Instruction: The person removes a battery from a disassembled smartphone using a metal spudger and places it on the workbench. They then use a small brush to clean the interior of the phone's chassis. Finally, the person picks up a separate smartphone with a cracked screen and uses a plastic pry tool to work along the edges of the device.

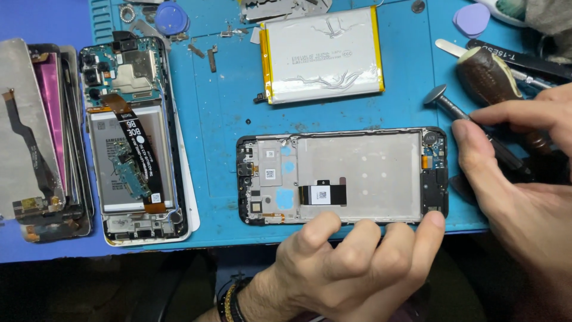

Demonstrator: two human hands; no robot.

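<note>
Phone frame (357, 176), stripped and lying lengthwise on the blue mat (220, 119), is steadied along its near edge by the curled fingertips of the left hand (351, 262). At the frame's right end, a screwdriver (476, 128) is pinched in the right hand (518, 173). Beyond the frame a loose battery (322, 53) is laid; left of it, a second opened phone (134, 140).

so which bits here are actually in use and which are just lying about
In use:
- left hand steadying the opened phone frame
- right hand holding a dark tool

Lying about:
- loose battery
- second opened phone
- stacked screens
- purple picks
</note>
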